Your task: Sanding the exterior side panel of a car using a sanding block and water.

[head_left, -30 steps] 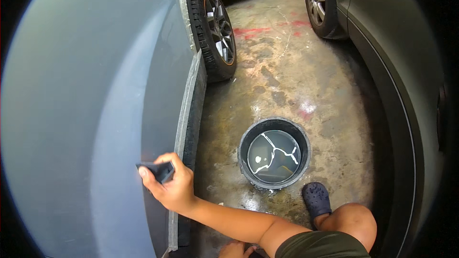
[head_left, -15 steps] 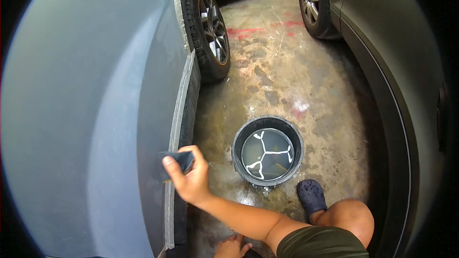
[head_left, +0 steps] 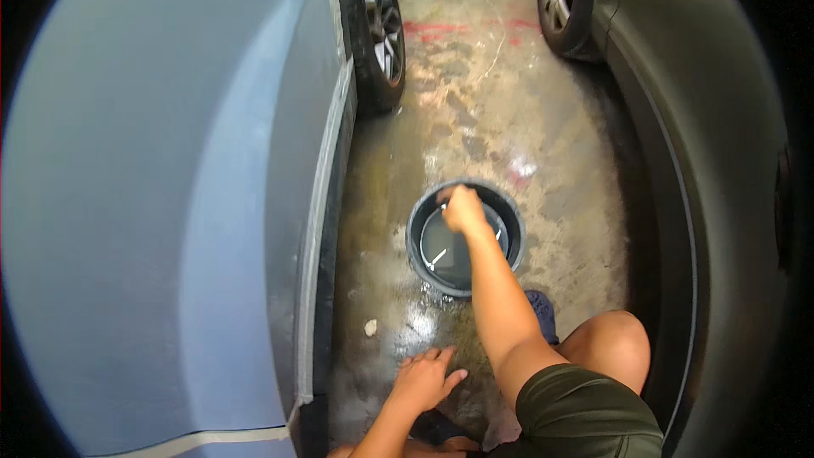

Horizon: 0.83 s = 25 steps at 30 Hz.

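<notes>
My right hand (head_left: 463,208) reaches over the round black bucket (head_left: 413,248), near its far inner wall. Its fingers are smeared by motion, and what they hold, if anything, does not show. Murky water (head_left: 449,263) stands in the bucket, with bright reflections on its surface. My left hand (head_left: 426,382) hangs low between the bucket and my body, its fingers and thumb spread and nothing in them. To my left rises a grey car body panel (head_left: 127,203), its lower edge lined with pale masking tape (head_left: 312,280).
A dark green car (head_left: 729,203) flanks me on the right, its wheel (head_left: 561,0) farther off. Another wheel (head_left: 380,34) stands beyond the grey panel. My clog (head_left: 541,314) rests beside the bucket. Wet concrete floor (head_left: 483,119) with red stains runs between the cars.
My right hand has moved from the grey panel over to the bucket; the dark pad it gripped is out of sight. More of my left hand shows, now farther into view.
</notes>
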### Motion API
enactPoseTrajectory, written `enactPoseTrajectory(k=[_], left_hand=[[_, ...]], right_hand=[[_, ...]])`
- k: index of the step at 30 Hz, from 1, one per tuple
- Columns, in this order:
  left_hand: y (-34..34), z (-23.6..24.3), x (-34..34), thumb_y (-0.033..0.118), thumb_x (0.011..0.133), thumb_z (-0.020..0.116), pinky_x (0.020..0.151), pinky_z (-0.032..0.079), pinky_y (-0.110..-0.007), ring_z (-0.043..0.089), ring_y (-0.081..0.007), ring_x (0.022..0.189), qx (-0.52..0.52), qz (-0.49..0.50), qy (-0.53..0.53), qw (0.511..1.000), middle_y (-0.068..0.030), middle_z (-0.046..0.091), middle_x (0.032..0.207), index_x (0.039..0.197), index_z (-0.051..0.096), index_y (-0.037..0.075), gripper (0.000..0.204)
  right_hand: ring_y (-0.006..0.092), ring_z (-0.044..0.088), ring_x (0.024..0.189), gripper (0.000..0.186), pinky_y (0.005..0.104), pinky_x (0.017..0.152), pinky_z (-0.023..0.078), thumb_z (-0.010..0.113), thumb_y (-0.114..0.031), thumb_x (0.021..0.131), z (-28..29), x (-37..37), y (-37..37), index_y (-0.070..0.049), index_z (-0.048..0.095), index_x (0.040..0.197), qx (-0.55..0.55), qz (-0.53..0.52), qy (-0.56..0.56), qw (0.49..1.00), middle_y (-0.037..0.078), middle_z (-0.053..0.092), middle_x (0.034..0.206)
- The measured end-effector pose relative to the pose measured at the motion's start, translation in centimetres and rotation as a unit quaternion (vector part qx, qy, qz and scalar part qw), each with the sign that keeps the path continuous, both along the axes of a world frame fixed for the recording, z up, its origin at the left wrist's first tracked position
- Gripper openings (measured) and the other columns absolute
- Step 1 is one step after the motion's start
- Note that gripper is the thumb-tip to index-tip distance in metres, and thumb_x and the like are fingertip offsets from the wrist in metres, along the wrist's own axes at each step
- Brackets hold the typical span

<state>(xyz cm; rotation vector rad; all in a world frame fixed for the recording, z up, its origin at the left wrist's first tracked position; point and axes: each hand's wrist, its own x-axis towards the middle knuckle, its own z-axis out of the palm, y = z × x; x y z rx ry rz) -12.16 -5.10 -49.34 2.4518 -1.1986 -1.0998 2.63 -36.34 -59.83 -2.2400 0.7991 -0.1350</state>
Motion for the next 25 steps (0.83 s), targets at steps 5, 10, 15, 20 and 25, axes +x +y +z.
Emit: enactPoseTrajectory(k=[5, 10, 15, 20, 25], left_hand=[[1.5, 1.2, 0.6, 0.044, 0.104, 0.068, 0.104, 0.053, -0.051, 0.068, -0.0414, 0.122, -0.070, 0.076, -0.067, 0.992, -0.0223, 0.071, 0.130, 0.142, 0.065, 0.008, 0.053], [5.6, 17.0, -3.4, 0.035, 0.105, 0.067, 0.095, 0.057, -0.050, 0.072, -0.0427, 0.112, -0.175, 0.209, 0.031, 0.962, -0.0231, 0.074, 0.125, 0.133, 0.068, 0.003, 0.042], [15.9, 24.4, -9.2, 0.038, 0.105, 0.069, 0.091, 0.057, -0.054, 0.074, -0.0426, 0.106, -0.140, 0.404, -0.029, 0.903, -0.0273, 0.075, 0.114, 0.134, 0.067, 0.005, 0.045], [26.2, 30.3, -23.1, 0.029, 0.095, 0.075, 0.086, 0.061, -0.046, 0.078, -0.0363, 0.099, 0.021, 0.663, 0.033, 0.748, -0.0152, 0.081, 0.104, 0.114, 0.078, 0.006, 0.030], [29.5, 33.2, -37.3, 0.022, 0.092, 0.078, 0.087, 0.063, -0.046, 0.080, -0.0346, 0.093, 0.126, 0.643, 0.118, 0.746, -0.0131, 0.083, 0.096, 0.106, 0.079, 0.006, 0.021]], right_hand=[[0.0414, 0.068, 0.131, 0.045, 0.0514, 0.112, 0.054, 0.067, -0.021, 0.094, 2.8, -2.7, -1.5, -0.017, 0.073, 0.138, 0.030, 0.047, 0.241, 0.969, 0.021, 0.070, 0.142], [0.0405, 0.069, 0.126, 0.062, 0.0459, 0.111, 0.054, 0.056, -0.004, 0.084, 6.5, -10.0, -11.0, -0.016, 0.071, 0.143, -0.022, -0.109, 0.010, 0.994, 0.025, 0.071, 0.137], [0.0404, 0.066, 0.133, 0.065, 0.0433, 0.114, 0.050, 0.049, 0.003, 0.087, 21.3, -17.5, -14.4, -0.012, 0.066, 0.147, 0.034, -0.222, 0.085, 0.971, 0.026, 0.069, 0.141], [0.0421, 0.065, 0.132, 0.043, 0.0450, 0.115, 0.047, 0.051, -0.013, 0.103, 32.4, -21.6, -16.1, -0.010, 0.067, 0.143, 0.045, -0.081, 0.053, 0.994, 0.026, 0.071, 0.137], [0.0396, 0.064, 0.135, 0.043, 0.0451, 0.114, 0.048, 0.050, -0.035, 0.114, 45.6, -16.9, -13.1, -0.011, 0.063, 0.146, 0.040, -0.074, 0.076, 0.994, 0.025, 0.068, 0.143]])
